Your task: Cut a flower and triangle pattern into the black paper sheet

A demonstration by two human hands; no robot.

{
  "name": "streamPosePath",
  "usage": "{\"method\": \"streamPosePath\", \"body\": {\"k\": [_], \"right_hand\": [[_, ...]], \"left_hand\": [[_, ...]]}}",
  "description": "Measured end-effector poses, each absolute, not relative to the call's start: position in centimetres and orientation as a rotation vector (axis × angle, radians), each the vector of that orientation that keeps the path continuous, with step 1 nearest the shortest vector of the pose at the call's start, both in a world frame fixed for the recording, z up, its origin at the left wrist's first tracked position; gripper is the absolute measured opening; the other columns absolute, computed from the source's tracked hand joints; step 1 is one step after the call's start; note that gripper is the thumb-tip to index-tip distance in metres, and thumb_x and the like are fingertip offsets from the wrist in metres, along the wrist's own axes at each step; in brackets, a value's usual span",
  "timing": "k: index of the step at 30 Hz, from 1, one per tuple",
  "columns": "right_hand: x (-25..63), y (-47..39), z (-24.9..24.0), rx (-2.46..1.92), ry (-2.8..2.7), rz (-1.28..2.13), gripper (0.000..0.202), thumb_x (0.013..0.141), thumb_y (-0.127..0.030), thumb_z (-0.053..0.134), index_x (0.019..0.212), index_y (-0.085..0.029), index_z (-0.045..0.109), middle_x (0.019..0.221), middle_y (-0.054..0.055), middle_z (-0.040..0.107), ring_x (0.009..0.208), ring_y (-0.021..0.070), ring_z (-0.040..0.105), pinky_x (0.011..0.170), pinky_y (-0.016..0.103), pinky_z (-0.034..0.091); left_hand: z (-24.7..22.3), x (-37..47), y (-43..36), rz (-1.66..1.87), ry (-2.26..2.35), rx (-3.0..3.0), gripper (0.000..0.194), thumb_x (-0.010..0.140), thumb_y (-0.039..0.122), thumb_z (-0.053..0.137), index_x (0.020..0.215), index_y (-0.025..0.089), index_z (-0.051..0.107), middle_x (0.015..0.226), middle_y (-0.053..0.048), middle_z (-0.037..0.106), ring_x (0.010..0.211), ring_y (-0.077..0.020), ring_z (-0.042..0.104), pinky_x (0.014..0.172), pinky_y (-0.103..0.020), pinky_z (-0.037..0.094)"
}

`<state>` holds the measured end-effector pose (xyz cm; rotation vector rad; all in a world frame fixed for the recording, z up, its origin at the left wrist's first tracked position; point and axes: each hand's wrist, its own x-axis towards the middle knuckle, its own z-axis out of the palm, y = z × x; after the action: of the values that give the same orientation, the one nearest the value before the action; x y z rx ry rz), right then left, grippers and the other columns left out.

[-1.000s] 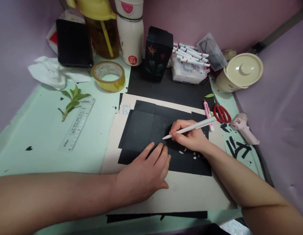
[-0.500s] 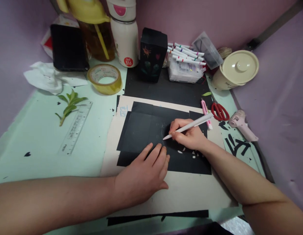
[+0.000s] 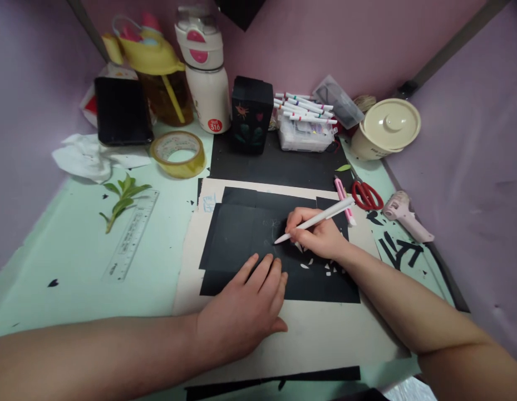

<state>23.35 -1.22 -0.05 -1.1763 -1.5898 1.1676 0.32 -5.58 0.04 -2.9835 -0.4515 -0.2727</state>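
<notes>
My right hand (image 3: pixel 314 231) is closed around a white pen (image 3: pixel 320 218), whose tip meets the black paper (image 3: pixel 233 234). Faint pale lines show on the paper near the tip. My left hand (image 3: pixel 252 298) lies flat on the lower part of the black paper, fingers stretched out and slightly apart. Under the black sheets is a larger pale board (image 3: pixel 325 334). Small white paper scraps (image 3: pixel 328 270) lie on the black paper just below my right hand.
Right of the board are a pink craft knife (image 3: pixel 345 200), red-handled scissors (image 3: pixel 367 196), a glue gun (image 3: pixel 408 216) and black paper strips (image 3: pixel 402 250). On the left lie a ruler (image 3: pixel 133 236), a leafy sprig (image 3: pixel 122 200) and tape (image 3: pixel 178 167). Bottles, a black box (image 3: pixel 252 114) and markers (image 3: pixel 306 108) stand behind.
The camera view has tilted up a little, so the scene sits lower. The pen tip has shifted slightly left along the paper. My left hand keeps its place on the sheet.
</notes>
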Motion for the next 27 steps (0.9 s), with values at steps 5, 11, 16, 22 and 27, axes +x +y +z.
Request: {"method": "streamPosePath", "body": {"k": [5, 11, 16, 22, 27], "right_hand": [[23.8, -0.6, -0.7, -1.161, -1.442, 1.231, 0.014, 0.08, -0.029, 0.068, 0.075, -0.017, 0.062, 0.061, -0.001, 0.061, 0.056, 0.0117, 0.055, 0.053, 0.023, 0.043], [23.2, -1.1, 0.5, -1.176, -1.417, 1.128, 0.023, 0.087, -0.039, 0.068, 0.094, -0.017, 0.068, 0.074, 0.001, 0.069, 0.061, 0.0106, 0.061, 0.057, 0.022, 0.05], [23.3, -3.5, 3.8, -1.263, -1.527, 0.863, 0.031, 0.1, -0.042, 0.051, 0.118, -0.021, 0.065, 0.069, -0.001, 0.068, 0.056, 0.0104, 0.061, 0.056, 0.022, 0.051], [24.7, -9.6, 2.2, -1.593, -1.516, 0.4, 0.023, 0.096, -0.038, 0.057, 0.11, -0.021, 0.066, 0.1, 0.007, 0.074, 0.094, 0.0211, 0.071, 0.088, 0.038, 0.055], [25.1, -12.7, -1.4, -1.71, -1.679, 0.296, 0.032, 0.095, -0.034, 0.057, 0.124, -0.023, 0.06, 0.136, 0.013, 0.061, 0.127, 0.0288, 0.057, 0.106, 0.048, 0.047]], "left_hand": [[0.3, 0.4, -5.4, -0.27, -0.454, -2.978, 0.07, 0.089, 0.067, 0.056, 0.125, 0.008, 0.065, 0.129, -0.02, 0.065, 0.12, -0.0335, 0.059, 0.101, -0.047, 0.047], [-0.1, 0.3, -5.6, -0.332, -0.437, -2.934, 0.068, 0.09, 0.065, 0.056, 0.124, 0.007, 0.065, 0.127, -0.019, 0.066, 0.119, -0.0328, 0.061, 0.101, -0.045, 0.046], [-0.2, 0.2, -5.8, -0.314, -0.44, -2.907, 0.065, 0.092, 0.062, 0.056, 0.126, 0.007, 0.064, 0.128, -0.019, 0.065, 0.118, -0.0317, 0.06, 0.095, -0.041, 0.048], [0.5, 0.0, -6.1, -0.237, -0.463, -2.953, 0.062, 0.094, 0.055, 0.056, 0.136, 0.009, 0.055, 0.131, -0.02, 0.061, 0.113, -0.0305, 0.061, 0.085, -0.038, 0.047], [1.5, 0.4, -5.8, -0.19, -0.547, -3.077, 0.061, 0.093, 0.051, 0.06, 0.14, 0.013, 0.051, 0.128, -0.017, 0.061, 0.108, -0.0285, 0.061, 0.085, -0.038, 0.048]]}}
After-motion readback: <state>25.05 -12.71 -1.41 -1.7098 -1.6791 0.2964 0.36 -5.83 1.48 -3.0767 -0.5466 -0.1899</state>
